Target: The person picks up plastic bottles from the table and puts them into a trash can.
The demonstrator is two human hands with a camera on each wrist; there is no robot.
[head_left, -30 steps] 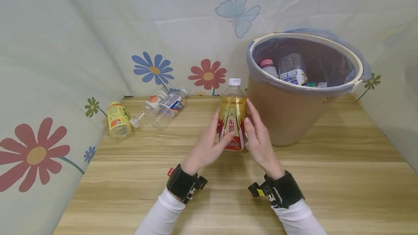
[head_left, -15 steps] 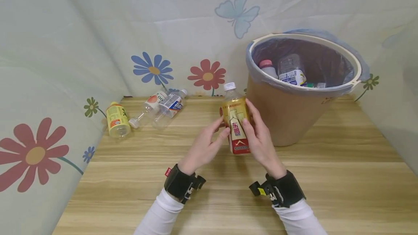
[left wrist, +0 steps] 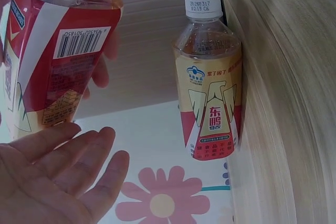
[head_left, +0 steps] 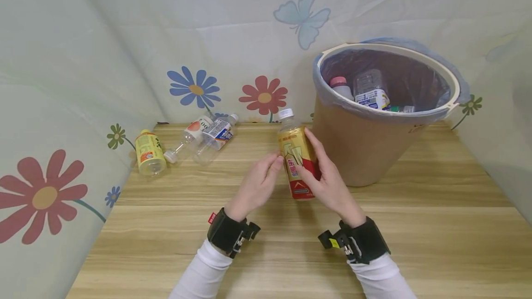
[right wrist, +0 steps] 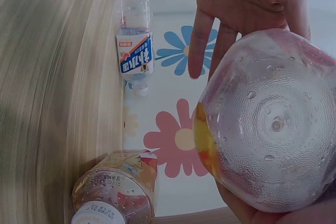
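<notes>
In the head view my right hand [head_left: 330,186] grips a plastic drink bottle [head_left: 297,156] with a gold and red label and white cap, its top leaning left. The bottle's clear ribbed base [right wrist: 275,124] faces the right wrist camera. Beside its left side is my left hand [head_left: 257,183], its fingers extended near the label in the left wrist view. A second bottle of the same kind [left wrist: 210,93] lies on the table, cap toward me; in the head view it is hidden behind the held bottle and right hand.
A tan bin [head_left: 353,151] with a blue liner stands at the right, with several bottles inside. On the left lie a yellow-label bottle [head_left: 151,153], a peach-label bottle [head_left: 197,128] and a blue-and-white-label bottle [head_left: 220,134]. A printed curtain [head_left: 232,36] backs the table.
The bottle, upright between both hands a second ago, has turned and now leans left in my right hand. My left hand has come off it, slightly to the left.
</notes>
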